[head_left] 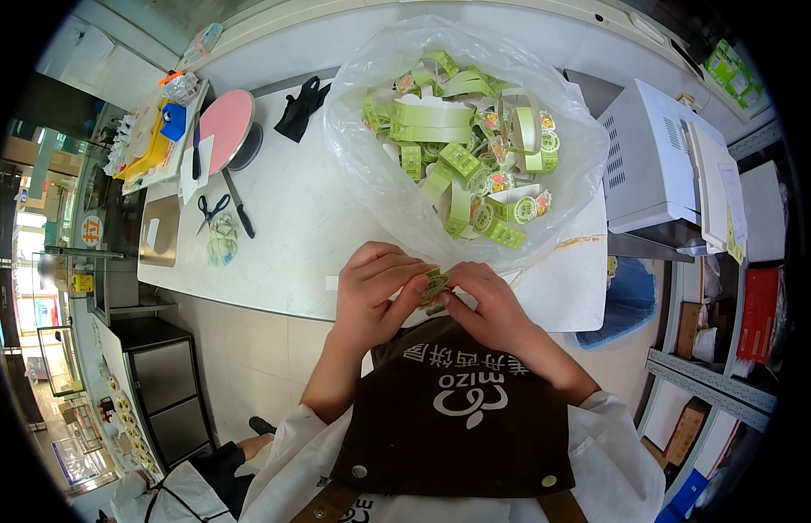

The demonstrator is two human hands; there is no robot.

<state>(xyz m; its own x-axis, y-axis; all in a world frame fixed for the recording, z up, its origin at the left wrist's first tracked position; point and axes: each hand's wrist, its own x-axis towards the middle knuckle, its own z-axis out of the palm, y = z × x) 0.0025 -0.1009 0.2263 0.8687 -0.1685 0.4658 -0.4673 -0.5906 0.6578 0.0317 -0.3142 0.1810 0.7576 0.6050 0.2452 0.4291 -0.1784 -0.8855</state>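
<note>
Between my two hands, just in front of the table's near edge, is a small green printed paper band (435, 284). My left hand (381, 292) pinches its left side with thumb and fingers. On its right side, my right hand (486, 305) grips it with bent fingers, which hide part of it. Beyond my hands, a large clear plastic bag (357, 174) lies wide open on the table. Many green paper bands (432, 122) with round printed labels are heaped inside it, several curled into loops.
On the white table (288, 235) are scissors (214, 207), a knife (240, 205), a pink turntable (227, 131) and a black glove (301, 109). A white appliance (654, 157) stands right, above a blue bin (623, 305). Another person (192, 484) is at lower left.
</note>
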